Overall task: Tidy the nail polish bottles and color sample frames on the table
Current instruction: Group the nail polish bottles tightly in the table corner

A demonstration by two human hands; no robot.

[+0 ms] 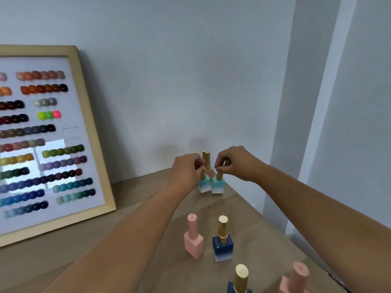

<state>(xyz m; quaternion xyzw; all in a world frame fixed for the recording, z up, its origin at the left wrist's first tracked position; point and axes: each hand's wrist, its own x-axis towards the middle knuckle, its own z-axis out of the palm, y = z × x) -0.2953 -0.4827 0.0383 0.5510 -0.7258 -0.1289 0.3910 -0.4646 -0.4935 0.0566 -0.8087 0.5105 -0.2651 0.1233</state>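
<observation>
Two turquoise nail polish bottles stand side by side near the table's far corner. My left hand (188,168) pinches the gold cap of the left turquoise bottle (204,185). My right hand (234,162) pinches the gold cap of the right turquoise bottle (218,186). Behind them stands a beige bottle (207,163) with a gold cap, partly hidden by my fingers. Nearer to me stand a pink bottle (193,240) and a dark blue bottle (222,242). A wooden color sample frame (88,127) leans against the wall at the left.
At the bottom edge, a second dark blue bottle (240,280) and a second pink bottle (296,278) are cut off by the frame. The wooden table (131,208) ends at a diagonal right edge. Grey walls close the corner behind.
</observation>
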